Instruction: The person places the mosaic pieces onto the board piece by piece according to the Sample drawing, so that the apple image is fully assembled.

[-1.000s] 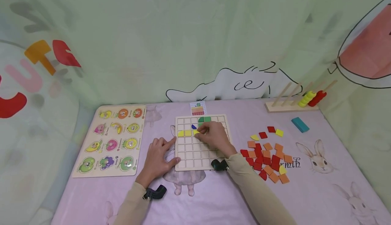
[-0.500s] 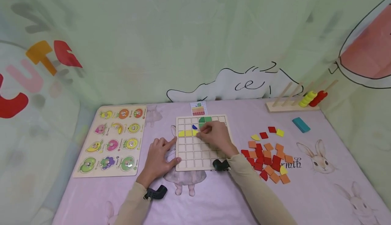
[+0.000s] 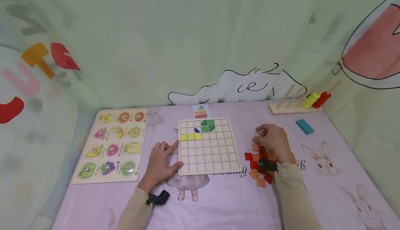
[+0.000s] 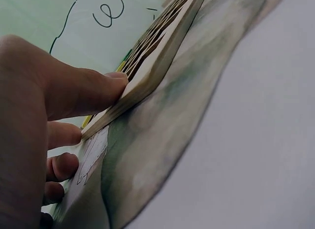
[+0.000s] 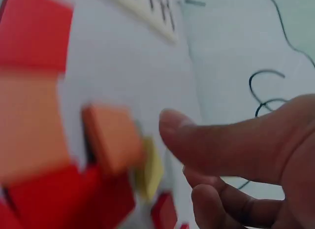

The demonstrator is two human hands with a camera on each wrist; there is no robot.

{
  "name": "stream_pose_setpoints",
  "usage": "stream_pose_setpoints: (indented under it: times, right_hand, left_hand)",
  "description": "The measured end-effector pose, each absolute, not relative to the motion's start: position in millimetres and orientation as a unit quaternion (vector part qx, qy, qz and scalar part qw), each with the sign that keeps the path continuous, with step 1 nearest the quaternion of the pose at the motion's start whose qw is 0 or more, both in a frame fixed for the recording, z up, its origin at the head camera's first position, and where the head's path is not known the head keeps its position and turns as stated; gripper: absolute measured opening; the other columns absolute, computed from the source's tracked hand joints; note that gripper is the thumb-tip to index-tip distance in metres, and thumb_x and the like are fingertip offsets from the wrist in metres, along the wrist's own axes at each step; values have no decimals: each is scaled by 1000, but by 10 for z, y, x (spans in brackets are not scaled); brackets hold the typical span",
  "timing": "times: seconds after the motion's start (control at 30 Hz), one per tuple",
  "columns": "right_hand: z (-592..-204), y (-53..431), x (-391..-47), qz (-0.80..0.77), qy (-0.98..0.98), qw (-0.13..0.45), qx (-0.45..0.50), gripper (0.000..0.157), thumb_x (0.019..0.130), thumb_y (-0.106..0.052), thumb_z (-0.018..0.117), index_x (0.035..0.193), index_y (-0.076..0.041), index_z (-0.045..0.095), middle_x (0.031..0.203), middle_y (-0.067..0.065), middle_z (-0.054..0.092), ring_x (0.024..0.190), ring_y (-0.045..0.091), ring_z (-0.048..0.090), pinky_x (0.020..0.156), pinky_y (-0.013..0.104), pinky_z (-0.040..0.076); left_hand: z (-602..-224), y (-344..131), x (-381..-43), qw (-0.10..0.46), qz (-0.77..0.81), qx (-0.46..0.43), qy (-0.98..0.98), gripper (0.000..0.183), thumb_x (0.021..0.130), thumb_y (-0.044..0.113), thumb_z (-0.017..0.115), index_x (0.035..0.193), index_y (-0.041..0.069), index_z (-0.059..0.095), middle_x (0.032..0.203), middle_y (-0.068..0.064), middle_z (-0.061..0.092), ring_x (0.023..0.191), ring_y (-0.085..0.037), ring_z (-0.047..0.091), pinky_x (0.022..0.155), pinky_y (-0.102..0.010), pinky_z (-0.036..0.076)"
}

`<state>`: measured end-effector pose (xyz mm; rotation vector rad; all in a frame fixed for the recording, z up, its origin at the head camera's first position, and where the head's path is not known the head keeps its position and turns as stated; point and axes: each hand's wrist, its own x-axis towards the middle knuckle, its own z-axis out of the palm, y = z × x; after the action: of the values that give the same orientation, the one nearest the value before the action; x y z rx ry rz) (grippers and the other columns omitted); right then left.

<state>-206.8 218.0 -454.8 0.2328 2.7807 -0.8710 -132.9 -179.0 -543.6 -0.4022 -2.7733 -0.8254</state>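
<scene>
A square wooden grid board (image 3: 208, 150) lies flat on the cloth. Its upper rows carry green tiles (image 3: 207, 125), a small blue piece (image 3: 197, 130) and a row of yellow tiles (image 3: 191, 137). At the board's left edge rests my left hand (image 3: 160, 165); in the left wrist view its thumb (image 4: 93, 93) touches the rim. My right hand (image 3: 273, 140) hovers over the loose tile pile, thumb and fingers apart, with nothing between them. Below it lie red tiles (image 3: 253, 164) and orange tiles (image 3: 260, 182). A yellow tile (image 5: 152, 170) shows near the right thumb in the right wrist view.
A fruit puzzle board (image 3: 143, 146) lies at the left. Behind the grid board is a small pattern card (image 3: 201, 111). A bead stacker (image 3: 297, 109) stands at the back right, near a teal block (image 3: 305, 126).
My right hand has left the row of yellow tiles on the board and moved right, over the loose tiles. The left hand stays at the board's edge.
</scene>
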Motion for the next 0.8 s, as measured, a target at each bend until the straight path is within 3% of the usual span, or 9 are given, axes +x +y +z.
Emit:
stream_pose_setpoints:
  times: [0.2,0.43,0.67,0.8]
  right_hand:
    - [-4655,2320,-2050,-272,951,105,105,34,93,-13,81,122,3,71,107,24,68,101,39,58,73,38,59]
    - [-4680,2401,-2058,-269,956,103,54,29,90,-19,84,107,1,70,96,19,68,90,34,60,70,36,55]
    - [-4683,2239,-2080,-348,934,75,-17,42,98,-23,73,135,-5,65,92,13,62,79,26,56,61,30,48]
    - [-4708,1971,-2136,-398,916,41,-40,31,102,-21,68,130,-9,73,85,10,56,78,25,51,60,28,42]
  left_hand:
    - [-5425,-1790,-1330,110,-286,-139,-942,77,82,46,81,149,13,63,94,-4,53,87,-18,37,80,-37,32]
    - [-5430,-1778,-1330,108,-284,-137,-943,75,82,45,81,149,14,64,93,-3,52,86,-17,36,80,-36,31]
    - [-5429,-1777,-1319,108,-283,-140,-943,76,82,45,81,149,13,63,93,-3,52,86,-17,36,80,-36,31]
    - [-5435,-1781,-1323,109,-284,-138,-943,76,83,46,81,149,14,63,94,-3,53,87,-17,37,80,-36,31]
